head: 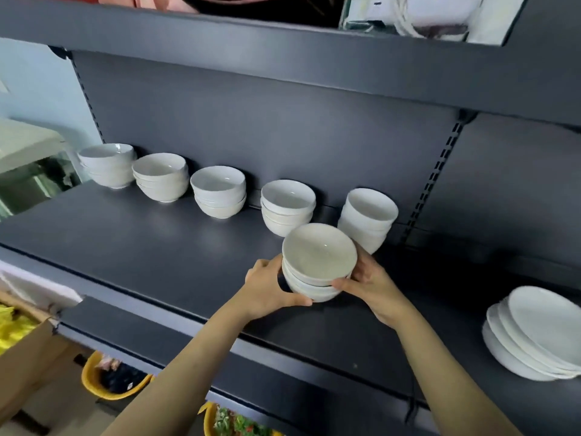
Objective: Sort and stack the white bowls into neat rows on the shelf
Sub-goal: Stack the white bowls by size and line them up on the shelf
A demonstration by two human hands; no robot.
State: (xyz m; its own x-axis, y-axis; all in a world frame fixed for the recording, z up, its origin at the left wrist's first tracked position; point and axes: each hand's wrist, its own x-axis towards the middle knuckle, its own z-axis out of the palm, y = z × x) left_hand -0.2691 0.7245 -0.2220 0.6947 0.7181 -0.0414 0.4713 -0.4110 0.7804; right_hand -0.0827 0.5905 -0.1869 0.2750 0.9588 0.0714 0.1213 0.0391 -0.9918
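A short stack of white bowls (pixel 317 262) stands on the dark shelf (pixel 157 247), in front of the back row. My left hand (pixel 270 289) grips its left side, thumb curled under the bottom bowl. My right hand (pixel 367 284) grips its right side, thumb on the front. Along the back panel runs a row of several bowl stacks: the far-left stack (pixel 108 165), then another stack (pixel 161 177), the middle stack (pixel 218 191), the stack (pixel 287 206) just behind the held one, and the rightmost stack (pixel 367 218), which leans left.
A pile of white plates (pixel 534 335) leans at the shelf's right end. An upper shelf (pixel 283 58) overhangs the bowls. Below the shelf are yellow baskets (pixel 110 385) and a cardboard box (pixel 28 350).
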